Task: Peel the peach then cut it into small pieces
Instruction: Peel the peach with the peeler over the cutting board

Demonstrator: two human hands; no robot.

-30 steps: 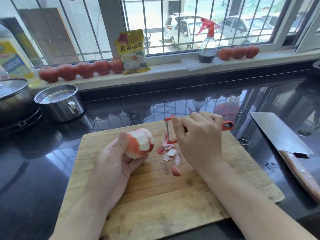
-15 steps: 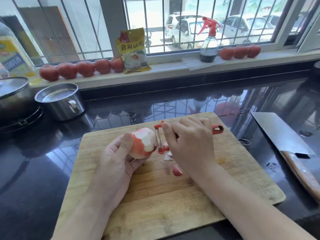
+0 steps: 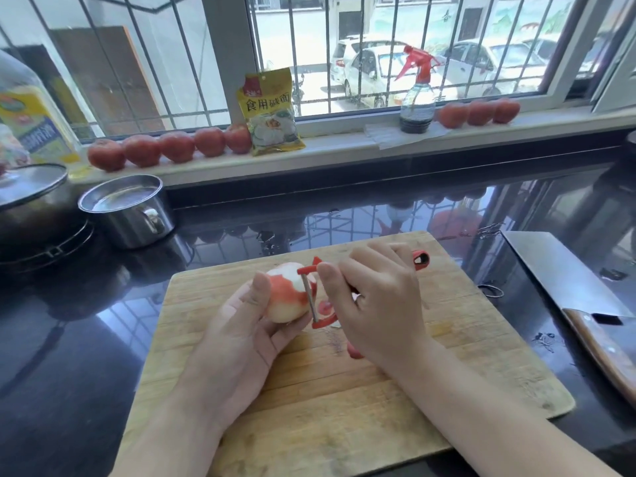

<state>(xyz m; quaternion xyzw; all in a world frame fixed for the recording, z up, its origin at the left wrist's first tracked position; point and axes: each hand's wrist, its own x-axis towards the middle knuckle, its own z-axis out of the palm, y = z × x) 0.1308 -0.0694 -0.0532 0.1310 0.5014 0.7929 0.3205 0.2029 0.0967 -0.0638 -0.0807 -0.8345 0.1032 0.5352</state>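
Gripping a half-peeled pink-and-white peach (image 3: 287,294) in the left hand (image 3: 241,335), right hand (image 3: 378,304) holding a red-framed metal-bladed peeler (image 3: 314,293) — blade against the fruit, over a pale wooden cutting board (image 3: 344,407).

A matt wooden cutting board (image 3: 309,407) lies on a glossy black countertop (image 3: 69,356) beside a shiny metal pot (image 3: 129,210).

Only one piece of print reads clearly: the yellow packet (image 3: 271,111) leaning on the windowsill, well beyond the fingertips of both hands, carries four dark Chinese characters across its middle, 食用碱面. Above them, in its top left corner, sits a small red brand mark too small to make out. Far off to the left of the fingers, a large clear bottle (image 3: 29,115) wears a yellow, green and blue label with printed lettering, but the letters are blurred and I can't read them.
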